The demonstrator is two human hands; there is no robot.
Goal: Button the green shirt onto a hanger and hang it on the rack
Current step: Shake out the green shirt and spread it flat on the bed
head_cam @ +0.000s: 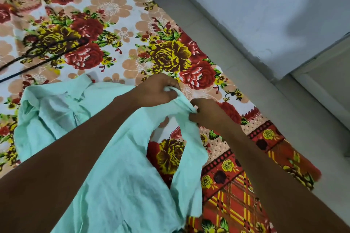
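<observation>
Both hands pinch the shirt's (121, 157) far edge: left hand (155, 91) beside right hand (206, 113). The shirt lies on the bedsheet (117, 30), bare sheet beyond its collar.

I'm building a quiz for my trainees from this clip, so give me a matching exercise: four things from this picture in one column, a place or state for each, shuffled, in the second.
Column one:
1. green shirt
2. left hand
3. dark hanger
4. floral bedsheet

Column two:
A. lies untouched on the bed, beyond the shirt
B. spread over the bed under everything
C. partly lifted, its collar end still on the bed
D. pinches the shirt's edge beside the right hand

Pairs: 1-C, 2-D, 3-A, 4-B
</observation>
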